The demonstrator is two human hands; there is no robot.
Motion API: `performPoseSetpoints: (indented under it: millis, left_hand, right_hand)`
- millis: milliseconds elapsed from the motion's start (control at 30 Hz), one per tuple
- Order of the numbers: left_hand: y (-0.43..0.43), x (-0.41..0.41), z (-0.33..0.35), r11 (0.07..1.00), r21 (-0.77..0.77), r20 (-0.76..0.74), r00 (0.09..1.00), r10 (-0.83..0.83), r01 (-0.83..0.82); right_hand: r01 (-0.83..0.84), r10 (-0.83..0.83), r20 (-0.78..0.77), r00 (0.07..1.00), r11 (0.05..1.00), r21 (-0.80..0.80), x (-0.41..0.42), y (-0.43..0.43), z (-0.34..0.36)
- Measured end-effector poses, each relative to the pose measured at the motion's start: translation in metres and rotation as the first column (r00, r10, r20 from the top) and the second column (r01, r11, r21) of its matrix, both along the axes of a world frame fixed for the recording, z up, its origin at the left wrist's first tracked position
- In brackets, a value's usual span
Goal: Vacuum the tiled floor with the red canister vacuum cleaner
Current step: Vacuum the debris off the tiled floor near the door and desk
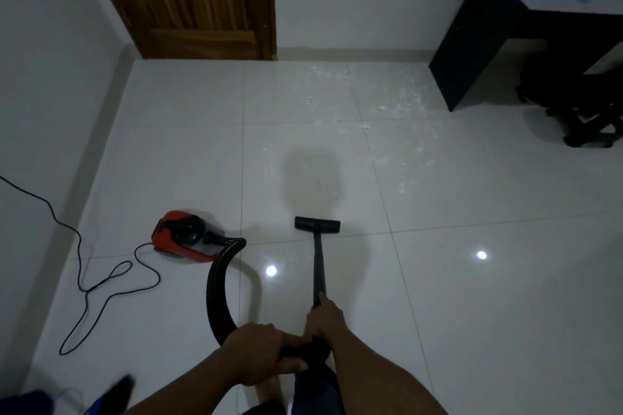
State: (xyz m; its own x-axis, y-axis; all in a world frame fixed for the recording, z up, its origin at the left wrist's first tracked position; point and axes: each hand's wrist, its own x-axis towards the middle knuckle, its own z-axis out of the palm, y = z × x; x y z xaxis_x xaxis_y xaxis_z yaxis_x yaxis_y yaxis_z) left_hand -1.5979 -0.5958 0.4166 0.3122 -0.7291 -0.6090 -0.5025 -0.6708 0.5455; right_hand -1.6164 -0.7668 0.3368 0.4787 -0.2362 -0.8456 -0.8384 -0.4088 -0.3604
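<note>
The red canister vacuum cleaner sits on the white tiled floor at the lower left. Its black hose curves from the canister toward me. My left hand grips the hose end where it joins the handle. My right hand grips the black wand just ahead of it. The wand runs forward to the black floor nozzle, which rests flat on a tile. White dust and crumbs lie scattered on the tiles beyond the nozzle, toward the desk.
A black power cord loops over the floor left of the canister and up the left wall. A wooden door stands at the back. A dark desk and a black office chair base fill the right rear corner.
</note>
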Motion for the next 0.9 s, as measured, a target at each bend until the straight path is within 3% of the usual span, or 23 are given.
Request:
performPoseSetpoints:
  millis: [167,333,533,900]
  left_hand:
    - [-0.009,0.004,0.001,0.998,-0.027,0.024,0.998,0.052,-0.051]
    - [-0.038,0.025,0.002,0.998,0.001,0.01,0.998,0.07,-0.07]
    - [-0.096,0.068,0.004,0.996,0.017,-0.004,0.996,0.087,-0.087]
    - [-0.187,0.134,-0.012,0.98,0.029,-0.008,0.981,0.196,-0.195]
  right_hand:
    - [-0.032,0.032,-0.012,0.999,0.999,0.015,0.009,-0.01,-0.007]
    - [-0.066,0.065,-0.046,0.997,0.998,-0.021,0.034,-0.046,-0.089]
    - [-0.097,0.097,-0.035,0.995,0.995,0.01,0.082,-0.09,-0.009]
    - [-0.136,0.136,0.007,0.991,0.991,-0.011,0.166,-0.185,-0.009]
